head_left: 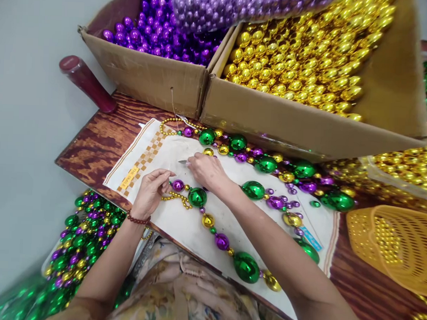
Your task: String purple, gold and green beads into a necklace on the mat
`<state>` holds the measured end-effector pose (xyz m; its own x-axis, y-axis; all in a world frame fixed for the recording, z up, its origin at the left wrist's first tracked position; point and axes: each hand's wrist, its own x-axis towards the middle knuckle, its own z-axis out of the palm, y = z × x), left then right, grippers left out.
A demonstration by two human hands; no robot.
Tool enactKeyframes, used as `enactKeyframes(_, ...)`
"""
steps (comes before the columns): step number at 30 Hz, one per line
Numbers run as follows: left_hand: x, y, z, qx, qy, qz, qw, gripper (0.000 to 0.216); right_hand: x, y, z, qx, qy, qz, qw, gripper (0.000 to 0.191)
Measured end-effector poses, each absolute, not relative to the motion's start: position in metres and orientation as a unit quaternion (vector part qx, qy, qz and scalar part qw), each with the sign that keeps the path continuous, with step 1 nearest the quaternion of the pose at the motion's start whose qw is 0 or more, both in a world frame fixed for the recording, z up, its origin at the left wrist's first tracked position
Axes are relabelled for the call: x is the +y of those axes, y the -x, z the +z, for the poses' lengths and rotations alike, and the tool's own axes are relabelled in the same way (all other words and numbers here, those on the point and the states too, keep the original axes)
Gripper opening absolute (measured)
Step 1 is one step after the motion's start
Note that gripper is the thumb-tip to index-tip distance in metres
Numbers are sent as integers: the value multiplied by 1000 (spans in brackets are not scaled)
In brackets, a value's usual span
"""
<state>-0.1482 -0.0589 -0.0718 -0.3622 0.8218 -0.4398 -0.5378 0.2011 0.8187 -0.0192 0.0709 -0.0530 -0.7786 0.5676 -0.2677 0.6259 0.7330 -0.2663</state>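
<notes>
two cardboard boxes (pixel 156 78) (pixel 305 126), one maroon cylinder (pixel 86 83), one yellow basket (pixel 396 245), two hands (pixel 151 190) (pixel 208 171).

You are looking at a bright, evenly lit scene with soft light from above. Small white glints sit on the gold beads (pixel 308 51) and on the big green bead (pixel 246 267). Shadows are faint and short, only a thin one under your right hand (pixel 208 171) on the white cloth (pixel 183 224). The wide lens bends the box edges and stretches the corners. The bottom left corner is smeared with blur.
</notes>
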Motion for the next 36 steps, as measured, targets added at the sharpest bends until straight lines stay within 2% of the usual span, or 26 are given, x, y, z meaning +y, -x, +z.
enactKeyframes(4, -62, 148, -71, 543, -132, 621, 549, 22, 79, 7, -48, 915, -352, -192, 44, 33)
enactKeyframes(9, -68, 152, -77, 528, -105, 650, 536, 19, 73, -114, -53, 824, -504, -199, -167, 38)
enactKeyframes(11, -67, 152, -79, 522, -95, 654, 539, 19, 60, -183, -63, 744, -602, -216, -195, 41)
enactKeyframes(15, -56, 143, -80, 511, -111, 660, 540, 20, 32, -285, -94, 648, -734, -183, -90, 45)
enactKeyframes(20, -44, 133, -77, 525, -137, 642, 541, 23, 21, -298, -102, 694, -710, -119, 18, 45)
enactKeyframes(22, -44, 131, -77, 531, -139, 639, 540, 23, 29, -272, -86, 728, -681, -72, 18, 42)
enactKeyframes(24, -45, 129, -78, 538, -140, 640, 530, 25, 43, -228, -65, 775, -630, -41, -29, 39)
enactKeyframes(25, -45, 128, -79, 543, -143, 640, 524, 26, 52, -201, -55, 807, -587, -43, -54, 39)
enactKeyframes(27, -45, 128, -80, 552, -153, 639, 513, 26, 72, -138, -39, 881, -468, -55, -51, 37)
enactKeyframes(32, -45, 132, -82, 557, -160, 646, 497, 25, 116, -2, -32, 949, -292, -56, 102, 34)
enactKeyframes(36, -46, 135, -82, 555, -149, 653, 493, 25, 131, 37, -45, 963, -213, -31, 165, 37)
